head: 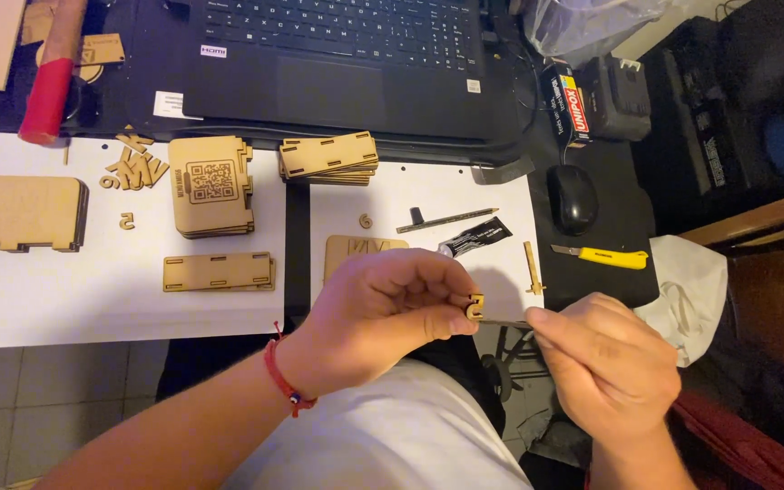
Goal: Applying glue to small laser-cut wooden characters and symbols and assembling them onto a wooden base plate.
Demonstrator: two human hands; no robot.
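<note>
Small wooden cutout piece point(475, 306) is pinched at the left hand point(383, 313) fingertips, held over the lap just below the desk edge. Right hand point(610, 363) is clamped on a thin stick point(501, 322), long axis near horizontal, tip pointing left and touching the piece. On the white sheets: three stacks of wooden panels point(212, 186), one big panel point(18, 213) at left, one glue tube point(475, 238), one pencil point(446, 220). One yellow utility knife point(602, 257) and one mouse point(573, 198) at right.
</note>
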